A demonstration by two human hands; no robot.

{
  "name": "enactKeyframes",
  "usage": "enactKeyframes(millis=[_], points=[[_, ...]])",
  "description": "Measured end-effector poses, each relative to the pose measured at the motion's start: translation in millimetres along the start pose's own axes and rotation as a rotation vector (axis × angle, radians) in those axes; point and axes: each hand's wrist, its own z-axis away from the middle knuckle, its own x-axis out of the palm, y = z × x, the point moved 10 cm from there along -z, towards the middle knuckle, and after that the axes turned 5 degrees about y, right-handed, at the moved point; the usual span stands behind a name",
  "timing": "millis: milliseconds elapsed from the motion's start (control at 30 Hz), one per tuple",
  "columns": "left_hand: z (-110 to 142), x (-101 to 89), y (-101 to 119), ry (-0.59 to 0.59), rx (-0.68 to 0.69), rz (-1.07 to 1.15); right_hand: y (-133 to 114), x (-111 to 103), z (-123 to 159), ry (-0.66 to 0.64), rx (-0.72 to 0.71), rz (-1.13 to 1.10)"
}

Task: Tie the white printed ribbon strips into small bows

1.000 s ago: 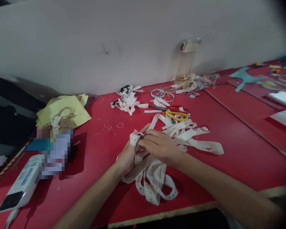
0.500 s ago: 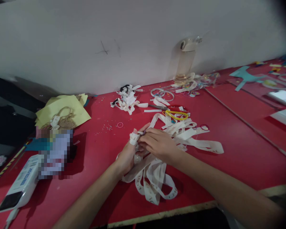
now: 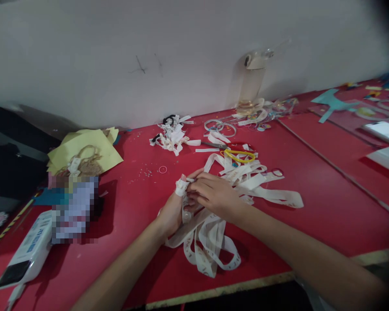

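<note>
A long white ribbon (image 3: 210, 246) printed with letters lies in loops beneath my hands and runs up between them. My left hand (image 3: 173, 211) is closed on the ribbon, with a turn of it wrapped round the thumb. Over it comes my right hand (image 3: 214, 194), its bent fingers pinching the ribbon at the left fingertips. Their exact grip is partly hidden by the right fingers. More ribbon (image 3: 262, 188) spreads to the right of my hands. Beyond it lie scissors (image 3: 218, 146) with dark blades and a yellow ring (image 3: 240, 156).
At the back sits a heap of knotted ribbon pieces (image 3: 173, 134). A clear bottle (image 3: 251, 82) stands against the wall. Yellow paper (image 3: 106, 151) with twine and a white power bank (image 3: 29, 250) with a cable lie left. A phone (image 3: 384, 131) is at the right.
My right fingers have shifted slightly at the left fingertips. Both hands keep their place over the ribbon, and the things on the table look the same.
</note>
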Motion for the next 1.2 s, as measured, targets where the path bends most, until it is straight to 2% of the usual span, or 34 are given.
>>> enactKeyframes(millis=[367, 567, 733, 900, 1200], points=[[-2.3, -5.0, -2.8, -0.008, -0.011, 0.027, 5.0, -1.0, 1.1, 0.027, 0.084, -0.026], [-1.9, -3.8, -1.6, -0.008, -0.011, 0.019, 3.5, 0.2, -0.9, 0.028, 0.061, -0.033], [-0.3, 2.9, 0.1, -0.065, -0.006, 0.002, 3.4, 1.5, -1.0, 0.031, 0.05, -0.004], [-1.5, 1.1, 1.2, -0.037, 0.012, -0.039, 1.6, 2.1, -1.2, 0.039, 0.025, 0.011], [-1.5, 0.5, 0.2, -0.057, 0.018, -0.031, -0.1, 0.5, -1.9, 0.067, 0.01, 0.02]])
